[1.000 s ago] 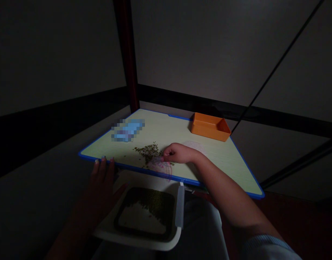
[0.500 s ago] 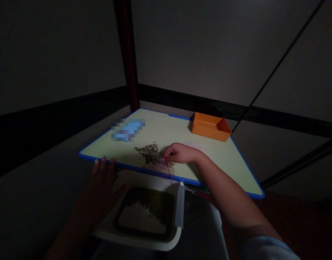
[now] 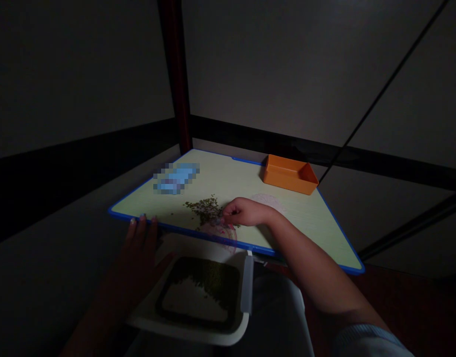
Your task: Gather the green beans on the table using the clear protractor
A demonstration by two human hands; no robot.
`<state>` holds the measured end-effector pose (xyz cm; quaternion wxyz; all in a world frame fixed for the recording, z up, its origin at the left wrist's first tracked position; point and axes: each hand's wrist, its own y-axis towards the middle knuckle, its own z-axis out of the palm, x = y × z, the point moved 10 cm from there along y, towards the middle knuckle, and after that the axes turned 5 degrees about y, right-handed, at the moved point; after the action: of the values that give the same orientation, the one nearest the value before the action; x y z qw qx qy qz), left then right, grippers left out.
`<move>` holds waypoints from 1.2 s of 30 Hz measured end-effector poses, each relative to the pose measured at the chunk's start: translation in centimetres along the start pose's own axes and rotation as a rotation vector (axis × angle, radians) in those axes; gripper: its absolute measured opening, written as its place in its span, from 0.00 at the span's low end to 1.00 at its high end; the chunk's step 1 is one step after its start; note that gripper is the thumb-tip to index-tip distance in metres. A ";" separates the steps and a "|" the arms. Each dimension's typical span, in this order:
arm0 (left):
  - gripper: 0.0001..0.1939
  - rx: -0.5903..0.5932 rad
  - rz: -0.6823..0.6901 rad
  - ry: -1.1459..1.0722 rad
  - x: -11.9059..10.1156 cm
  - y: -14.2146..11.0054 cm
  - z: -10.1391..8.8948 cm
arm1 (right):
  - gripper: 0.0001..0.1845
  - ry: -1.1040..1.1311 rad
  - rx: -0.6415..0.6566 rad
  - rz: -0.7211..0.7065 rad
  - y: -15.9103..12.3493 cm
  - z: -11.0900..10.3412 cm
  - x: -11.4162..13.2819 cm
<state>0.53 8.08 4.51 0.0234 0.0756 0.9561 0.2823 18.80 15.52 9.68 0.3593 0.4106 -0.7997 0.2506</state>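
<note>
My right hand (image 3: 246, 211) pinches a clear, round, thin piece with pink markings (image 3: 219, 232), perhaps a plastic lid. This piece lies at the front edge of the board, partly reaching over the blue rim. Beside it is a loose pile of small green-brown bits (image 3: 204, 209). My left hand (image 3: 142, 248) has its fingers stretched out, fingertips at the blue edge, and lies along the left side of a white plastic container (image 3: 243, 327). Similar green-brown bits (image 3: 216, 282) cover part of the container's bottom.
The pale tabletop (image 3: 306, 228) has a blue rim. An orange open box (image 3: 287, 183) stands at the back right. A whitish round piece (image 3: 268, 201) lies behind my right wrist. A blue blurred item (image 3: 178, 178) is at the left. Dark walls close in behind.
My right hand has shifted very slightly, and the clear round piece has moved a little to the left and toward me. My left hand stays put.
</note>
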 end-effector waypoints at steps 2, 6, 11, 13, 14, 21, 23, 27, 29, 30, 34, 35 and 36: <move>0.44 -0.016 0.015 0.010 0.0 -0.1 0.0 | 0.16 -0.003 -0.026 0.014 0.0 -0.2 -0.1; 0.45 -0.024 0.023 0.029 -0.1 -0.2 -0.1 | 0.17 -0.038 -0.071 0.028 0.3 -0.4 0.0; 0.44 -0.022 0.005 0.015 -0.2 -0.1 -0.5 | 0.17 -0.100 -0.081 0.024 0.8 -0.2 0.3; 0.44 -0.018 0.008 0.010 -0.2 -0.1 -0.5 | 0.17 -0.128 -0.080 0.011 0.9 -0.1 0.5; 0.45 -0.016 0.011 0.009 -0.2 -0.1 -0.4 | 0.16 -0.137 -0.070 0.002 1.0 0.1 0.6; 0.45 0.009 0.012 0.023 0.0 -0.2 0.0 | 0.16 -0.092 -0.022 -0.047 0.7 0.3 0.9; 0.44 0.017 0.010 0.010 0.0 -0.1 0.0 | 0.17 -0.056 -0.044 -0.044 0.3 -0.5 0.6; 0.44 0.032 0.002 -0.011 0.1 -0.1 0.1 | 0.18 -0.098 -0.185 -0.010 -0.9 -3.2 -0.4; 0.44 0.034 -0.010 -0.011 0.4 -0.1 0.3 | 0.17 -0.103 -0.233 -0.009 -1.5 -4.3 -0.6; 0.44 0.047 -0.011 -0.012 0.6 -0.2 0.6 | 0.17 -0.091 -0.248 -0.013 -1.8 -4.7 -0.5; 0.44 0.055 -0.015 -0.014 1.1 -0.2 1.0 | 0.15 -0.047 -0.342 -0.034 -2.9 -6.4 -0.1; 0.45 0.064 -0.019 -0.007 1.1 -0.2 1.1 | 0.15 -0.065 -0.383 -0.036 -3.2 -7.1 -0.1; 0.45 0.072 -0.027 0.003 1.2 -0.1 1.2 | 0.14 -0.097 -0.434 -0.031 -3.6 -7.8 -0.1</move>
<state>-0.57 8.82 3.43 0.0231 0.0630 0.9666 0.2472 24.75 19.09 14.77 0.4042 0.3473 -0.8448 0.0473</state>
